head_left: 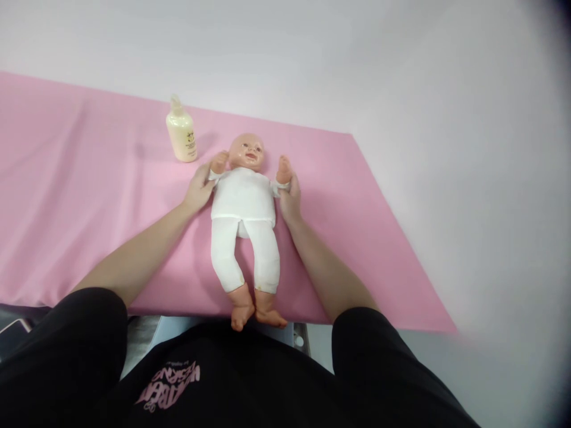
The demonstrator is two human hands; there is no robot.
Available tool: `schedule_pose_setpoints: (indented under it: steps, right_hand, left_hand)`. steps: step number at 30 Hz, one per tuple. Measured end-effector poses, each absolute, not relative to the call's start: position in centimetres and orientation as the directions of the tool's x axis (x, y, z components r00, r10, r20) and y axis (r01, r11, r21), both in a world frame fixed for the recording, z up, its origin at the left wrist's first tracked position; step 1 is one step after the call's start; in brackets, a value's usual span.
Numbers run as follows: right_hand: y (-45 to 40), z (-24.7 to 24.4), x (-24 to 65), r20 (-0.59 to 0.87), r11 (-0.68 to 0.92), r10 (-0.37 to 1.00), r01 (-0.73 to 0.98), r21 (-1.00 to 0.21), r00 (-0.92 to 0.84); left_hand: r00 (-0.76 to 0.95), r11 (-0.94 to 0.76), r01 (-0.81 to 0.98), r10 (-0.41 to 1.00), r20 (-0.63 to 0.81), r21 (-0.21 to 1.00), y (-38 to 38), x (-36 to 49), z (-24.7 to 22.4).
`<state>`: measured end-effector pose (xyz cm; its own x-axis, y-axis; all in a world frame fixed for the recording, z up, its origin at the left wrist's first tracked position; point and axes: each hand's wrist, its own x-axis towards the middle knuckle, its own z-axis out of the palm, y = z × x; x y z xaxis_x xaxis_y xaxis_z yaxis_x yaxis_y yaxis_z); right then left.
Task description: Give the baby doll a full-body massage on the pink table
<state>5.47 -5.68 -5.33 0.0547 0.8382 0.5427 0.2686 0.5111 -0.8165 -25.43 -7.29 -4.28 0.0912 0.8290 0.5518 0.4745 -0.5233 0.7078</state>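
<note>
A baby doll [243,193] in a white cloth top and trousers lies on its back on the pink table cover [325,178]. Its head points away from me and its feet reach the near edge. With my left hand [200,186] I grip the doll's arm on the left, near its wrist. My right hand [291,196] is closed around the doll's other arm. Both doll arms are bent up beside its head. Some of my fingers are hidden behind the doll's sleeves.
A pale yellow pump bottle [182,134] stands upright left of the doll's head. White wall [285,53] borders the far side of the table. The cover's right edge slants down toward me, and folds run through its left part.
</note>
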Motion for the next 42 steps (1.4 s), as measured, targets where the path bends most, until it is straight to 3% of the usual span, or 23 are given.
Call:
schedule_pose_setpoints:
  steps: [4, 10, 17, 22, 26, 30, 34, 38, 42]
  right_hand:
    - [-6.7, -4.5, 4.9, 0.6, 0.602, 0.788, 0.377, -0.704, -0.139]
    - [-6.2, -4.9, 5.2, 0.626, 0.629, 0.765, 0.383, -0.676, -0.151]
    - [-4.8, -6.0, 5.7, 0.55, 0.534, 0.834, 0.175, -0.827, 0.052]
    - [-1.8, -8.6, 7.6, 0.5, 0.49, 0.813, 0.115, -0.864, 0.299]
    - [-0.7, -9.7, 8.5, 0.397, 0.4, 0.852, 0.064, -0.914, 0.341]
    - [-2.1, -8.0, 7.6, 0.48, 0.472, 0.839, 0.095, -0.876, 0.258]
    - [-4.7, -5.8, 6.2, 0.537, 0.514, 0.841, 0.203, -0.833, 0.074]
    - [-6.4, -4.7, 5.2, 0.602, 0.612, 0.785, 0.328, -0.72, -0.145]
    - [-6.7, -4.4, 5.0, 0.62, 0.64, 0.761, 0.374, -0.671, -0.191]
  left_hand:
    - [0.269, -0.598, 0.577, 0.782, 0.562, 0.556, -7.8, -24.9, -3.6]
    - [0.284, -0.607, 0.586, 0.774, 0.565, 0.537, -7.5, -25.2, -4.0]
    - [0.01, -0.531, 0.407, 0.816, 0.578, 0.743, -7.2, -25.5, -4.7]
    - [-0.297, -0.377, 0.103, 0.871, 0.391, 0.92, -5.7, -26.5, -5.9]
    - [-0.298, -0.341, -0.013, 0.899, 0.321, 0.94, -5.2, -27.1, -5.9]
    - [-0.232, -0.402, 0.112, 0.879, 0.417, 0.909, -5.8, -26.3, -5.4]
    - [-0.032, -0.493, 0.33, 0.847, 0.531, 0.805, -6.7, -25.4, -4.8]
    - [0.225, -0.569, 0.528, 0.81, 0.542, 0.631, -7.1, -25.3, -4.4]
    - [0.271, -0.586, 0.586, 0.793, 0.546, 0.56, -7.2, -25.3, -4.3]
